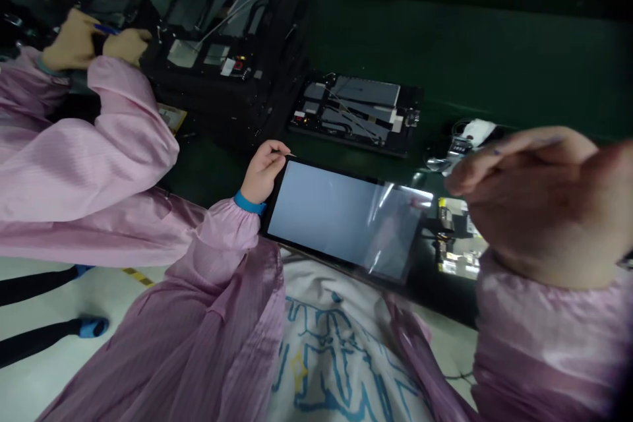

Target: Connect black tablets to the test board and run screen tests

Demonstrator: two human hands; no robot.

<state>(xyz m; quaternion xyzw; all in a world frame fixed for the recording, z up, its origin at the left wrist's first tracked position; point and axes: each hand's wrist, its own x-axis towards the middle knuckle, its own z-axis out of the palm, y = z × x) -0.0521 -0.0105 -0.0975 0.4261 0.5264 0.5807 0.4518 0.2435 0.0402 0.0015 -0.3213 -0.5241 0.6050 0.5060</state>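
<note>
My left hand (264,170) is closed on the upper left corner of a tablet screen panel (341,214), thumb and fingers at its edge. The panel has a black border and a pale, lit-looking face, and it lies tilted at the table's front edge before my body. Glossy clear film with bright reflections shows over its right end. My right hand (539,204) is raised close to the camera, right of the panel and apart from it. Its palm shows, the fingers stretch to the left, slightly bent and blurred, and nothing is visible in them.
Behind the panel lies an opened tablet body (361,112) with parts exposed. A tall stack of similar tablet bodies (222,33) stands left of it. Cables and a white piece (477,133) and yellow-edged parts (457,257) lie at right. A co-worker's hands (99,43) work at far left.
</note>
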